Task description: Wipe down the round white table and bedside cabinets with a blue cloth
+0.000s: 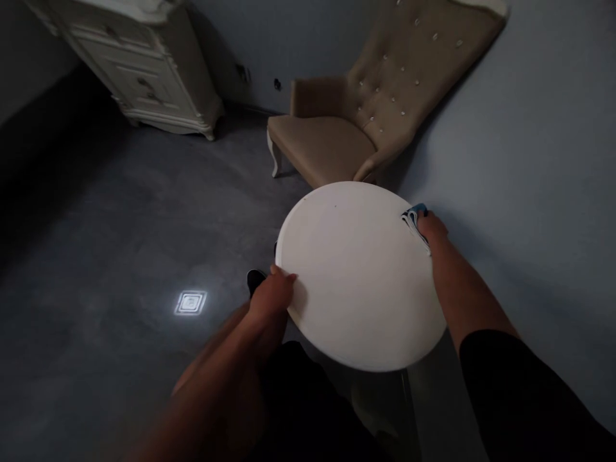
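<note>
Round white table (356, 276) in front of the person, top bare apart from the hands and cloth, a small dark speck (335, 206) toward the far side. Left hand (273, 295) on the table's left edge: thumb on top, fingers grasping the rim, undersides hidden. Right hand (433, 226) at the far right edge, fingers closed on 1 folded cloth (411, 220), blue and white, lying against the tabletop near the rim. Exact finger placement there: can't tell, too dark. Right arm has a black sleeve (500, 366).

Around it: 1 tan buttoned armchair (327, 144) just beyond the table, its seat front partly behind the rim. 1 pale cabinet (178, 83) farther off, upper left. Gray wall (539, 141) on the right. Gray floor (144, 224) with 1 bright square (190, 303) left of the left hand. 1 dark shoe (255, 280) shows just beside the table.
</note>
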`<state>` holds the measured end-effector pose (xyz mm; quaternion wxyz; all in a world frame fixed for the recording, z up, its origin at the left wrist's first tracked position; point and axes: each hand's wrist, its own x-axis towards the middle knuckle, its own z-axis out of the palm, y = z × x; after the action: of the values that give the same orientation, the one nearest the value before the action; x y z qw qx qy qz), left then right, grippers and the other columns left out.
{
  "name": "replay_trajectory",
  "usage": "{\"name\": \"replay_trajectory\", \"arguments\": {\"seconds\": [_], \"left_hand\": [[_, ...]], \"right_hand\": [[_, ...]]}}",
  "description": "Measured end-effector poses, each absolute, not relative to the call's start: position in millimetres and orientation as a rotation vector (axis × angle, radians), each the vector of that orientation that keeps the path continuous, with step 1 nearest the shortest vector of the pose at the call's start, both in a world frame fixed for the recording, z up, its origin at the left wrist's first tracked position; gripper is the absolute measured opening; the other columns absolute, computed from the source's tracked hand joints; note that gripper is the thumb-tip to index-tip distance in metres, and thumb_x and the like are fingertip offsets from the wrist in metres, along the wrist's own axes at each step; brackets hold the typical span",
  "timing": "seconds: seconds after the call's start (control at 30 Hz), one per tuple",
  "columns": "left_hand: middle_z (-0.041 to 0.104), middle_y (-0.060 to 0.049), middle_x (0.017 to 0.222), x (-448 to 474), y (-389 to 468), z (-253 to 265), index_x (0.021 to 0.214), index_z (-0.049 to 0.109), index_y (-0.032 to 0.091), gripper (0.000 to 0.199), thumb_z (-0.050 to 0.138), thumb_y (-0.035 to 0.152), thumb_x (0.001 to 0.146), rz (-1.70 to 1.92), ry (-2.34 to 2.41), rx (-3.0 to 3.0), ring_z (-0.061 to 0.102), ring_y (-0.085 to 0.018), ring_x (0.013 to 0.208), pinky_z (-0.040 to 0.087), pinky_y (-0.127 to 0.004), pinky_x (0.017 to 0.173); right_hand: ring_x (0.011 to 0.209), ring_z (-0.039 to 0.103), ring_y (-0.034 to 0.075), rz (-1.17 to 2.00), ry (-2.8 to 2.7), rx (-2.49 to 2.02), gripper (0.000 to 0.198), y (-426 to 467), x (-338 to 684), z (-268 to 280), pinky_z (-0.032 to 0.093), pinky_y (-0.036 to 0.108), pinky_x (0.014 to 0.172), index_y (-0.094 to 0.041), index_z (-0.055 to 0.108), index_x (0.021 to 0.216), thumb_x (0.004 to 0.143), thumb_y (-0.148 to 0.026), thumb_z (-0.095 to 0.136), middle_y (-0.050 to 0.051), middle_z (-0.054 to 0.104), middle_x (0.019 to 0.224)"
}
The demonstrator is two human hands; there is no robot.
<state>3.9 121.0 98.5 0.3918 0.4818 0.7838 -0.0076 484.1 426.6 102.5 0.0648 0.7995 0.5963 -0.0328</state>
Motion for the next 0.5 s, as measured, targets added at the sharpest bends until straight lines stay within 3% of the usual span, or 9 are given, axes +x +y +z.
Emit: {"name": "replay_trajectory", "arguments": {"seconds": [0.2,0.37,0.5], "left_hand": [[0.077,-0.038,0.135,6,119,104,0.148,0.055,0.007,0.05,0.043,0.045,0.12,0.006,1.952,1.127,0.08,-0.046,0.13,0.057,-0.047,0.098],[0.076,-0.036,0.139,3,120,103,0.147,0.054,0.011,0.045,0.043,0.046,0.12,0.016,1.928,1.111,0.08,-0.046,0.129,0.057,-0.045,0.095],[0.077,-0.033,0.141,0,120,101,0.146,0.056,0.012,0.048,0.047,0.05,0.119,0.05,1.925,1.087,0.08,-0.045,0.13,0.057,-0.043,0.097]], "right_hand": [[0.148,0.059,0.051,-0.159,1.785,2.503,0.077,503,386,88,0.037,0.086,0.122,-0.013,0.071,0.156,0.117,-0.067,0.033,0.037,0.066,0.155],[0.153,0.053,0.049,-0.119,2.108,2.163,0.073,528,278,83,0.028,0.084,0.129,-0.011,0.071,0.157,0.121,-0.061,0.03,0.031,0.062,0.166],[0.149,0.057,0.043,-0.172,2.43,1.742,0.063,504,180,84,0.028,0.079,0.131,-0.016,0.08,0.147,0.122,-0.057,0.038,0.023,0.07,0.162]]}}
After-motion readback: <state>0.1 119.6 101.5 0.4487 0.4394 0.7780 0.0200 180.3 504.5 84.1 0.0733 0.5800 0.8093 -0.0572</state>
